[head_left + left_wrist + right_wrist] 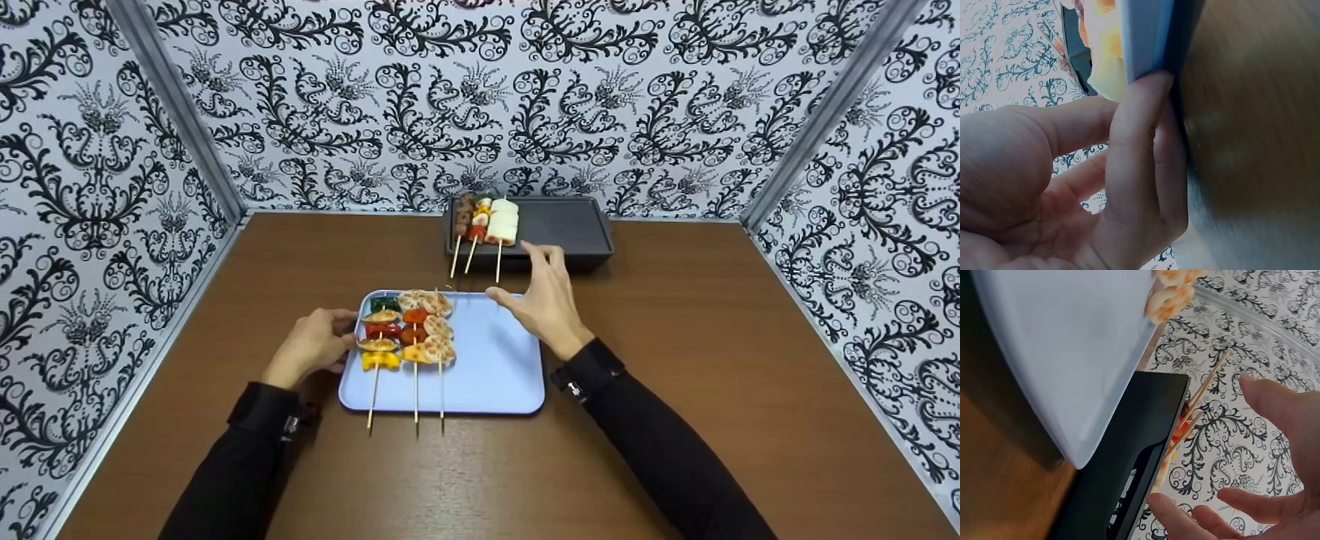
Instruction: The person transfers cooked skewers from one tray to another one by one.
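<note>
A light blue tray (495, 375) carries three skewers: a vegetable skewer (381, 330) on the left, a mixed skewer (414, 336) and one of browned pale pieces (439, 327). At the tray's left rim, my left hand (315, 341) grips the edge, with fingers (1139, 129) against its side and underside. My right hand (551, 304) hovers above the tray's far right part, thumb and fingers spread with nothing between them. Just beyond it, the stick of a white skewer (504, 219) juts from the black grill plate (562, 225).
The grill plate stands at the back of the brown table (675, 360). On its left side lie a brown meat skewer (464, 214) and a colourful skewer (480, 217). Patterned walls (480, 105) enclose the table at the back and both sides.
</note>
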Demonstrator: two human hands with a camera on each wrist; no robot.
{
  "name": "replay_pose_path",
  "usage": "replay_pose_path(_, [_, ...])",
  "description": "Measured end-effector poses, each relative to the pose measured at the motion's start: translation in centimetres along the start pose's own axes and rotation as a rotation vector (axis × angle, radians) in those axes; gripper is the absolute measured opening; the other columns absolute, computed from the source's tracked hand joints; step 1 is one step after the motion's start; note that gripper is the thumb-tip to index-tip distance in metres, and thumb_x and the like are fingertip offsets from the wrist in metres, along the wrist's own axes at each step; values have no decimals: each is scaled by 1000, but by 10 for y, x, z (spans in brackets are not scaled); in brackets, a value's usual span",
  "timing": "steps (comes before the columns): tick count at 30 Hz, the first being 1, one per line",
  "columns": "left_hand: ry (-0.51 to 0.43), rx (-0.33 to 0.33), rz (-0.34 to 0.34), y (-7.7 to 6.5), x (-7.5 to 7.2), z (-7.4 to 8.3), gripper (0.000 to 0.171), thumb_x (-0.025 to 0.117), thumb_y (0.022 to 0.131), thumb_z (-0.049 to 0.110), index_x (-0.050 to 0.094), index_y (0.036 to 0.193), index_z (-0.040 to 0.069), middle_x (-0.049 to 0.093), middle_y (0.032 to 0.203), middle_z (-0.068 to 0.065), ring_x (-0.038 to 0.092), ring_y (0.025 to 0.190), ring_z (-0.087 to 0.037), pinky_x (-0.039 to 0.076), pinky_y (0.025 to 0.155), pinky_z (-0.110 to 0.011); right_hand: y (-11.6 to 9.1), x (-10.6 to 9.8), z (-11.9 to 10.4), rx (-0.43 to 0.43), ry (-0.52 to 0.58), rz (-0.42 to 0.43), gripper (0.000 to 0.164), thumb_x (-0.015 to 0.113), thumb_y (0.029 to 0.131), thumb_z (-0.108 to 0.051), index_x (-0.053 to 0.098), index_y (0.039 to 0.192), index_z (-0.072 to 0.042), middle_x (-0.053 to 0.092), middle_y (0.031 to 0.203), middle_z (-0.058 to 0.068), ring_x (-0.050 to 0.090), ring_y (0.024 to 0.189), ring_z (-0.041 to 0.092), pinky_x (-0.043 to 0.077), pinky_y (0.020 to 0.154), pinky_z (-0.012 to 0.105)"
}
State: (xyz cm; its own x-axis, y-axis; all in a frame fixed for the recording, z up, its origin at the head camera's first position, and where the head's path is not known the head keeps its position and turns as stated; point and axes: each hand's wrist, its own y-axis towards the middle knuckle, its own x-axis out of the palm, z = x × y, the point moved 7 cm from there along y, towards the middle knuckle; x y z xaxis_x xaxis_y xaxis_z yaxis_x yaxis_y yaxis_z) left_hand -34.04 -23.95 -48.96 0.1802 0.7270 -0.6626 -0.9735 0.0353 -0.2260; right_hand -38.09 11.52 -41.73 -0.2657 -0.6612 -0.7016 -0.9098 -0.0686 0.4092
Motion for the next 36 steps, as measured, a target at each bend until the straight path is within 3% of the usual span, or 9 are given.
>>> replay_pose_path(7, [-1, -7, 0, -1, -1, 0, 47, 62, 100, 14, 55, 146, 7, 66, 135, -26, 75, 83, -22, 66, 61, -33, 15, 7, -3, -9, -1, -15, 96, 88, 77, -49, 45, 152, -8, 40, 155, 16, 49, 140, 34, 44, 122, 45])
replay_pose_path(15, [8, -13, -4, 0, 0, 0, 47, 62, 101, 14, 55, 147, 8, 65, 137, -25, 74, 87, -24, 66, 62, -32, 27, 18, -5, -52, -2, -8, 90, 89, 78, -39, 49, 150, -5, 44, 155, 18, 50, 140, 37, 42, 123, 46])
replay_pose_path(20, [6, -18, -8, 0, 0, -1, 47, 61, 101, 14, 54, 148, 8, 64, 138, -25, 74, 88, -24, 66, 63, -32, 33, 24, -6, -94, 12, 9, 80, 87, 82, -32, 52, 148, -2, 54, 144, 19, 68, 112, 32, 57, 105, 38])
replay_pose_path(23, [5, -19, -11, 0, 0, 0, 48, 61, 102, 14, 54, 149, 8, 63, 139, -26, 74, 88, -24, 66, 63, -32, 35, 27, -5, -102, 35, 19, 73, 86, 84, -27, 56, 145, -1, 58, 135, 19, 72, 99, 31, 64, 91, 35])
replay_pose_path(28, [27, 1, -7, 0, 0, 0, 48, 62, 101, 15, 54, 148, 9, 64, 138, -25, 75, 90, -25, 66, 61, -31, 38, 27, -3, -90, 59, 19, 60, 84, 85, -20, 63, 137, 0, 63, 118, 24, 71, 100, 35, 65, 87, 37])
replay_pose_path(31, [45, 13, -5, -1, -1, 0, 48, 62, 101, 16, 55, 148, 8, 65, 137, -25, 75, 90, -24, 65, 60, -31, 40, 27, -1, -51, 59, 8, 52, 82, 85, -18, 68, 132, -1, 68, 113, 24, 75, 93, 31, 64, 86, 37])
replay_pose_path(36, [46, 12, -2, -1, -1, 0, 48, 62, 101, 15, 54, 148, 8, 64, 138, -26, 75, 87, -24, 65, 60, -31, 46, 28, 6, 42, 59, -13, 38, 81, 84, -18, 76, 119, -4, 79, 105, 13, 79, 87, 21, 64, 86, 36])
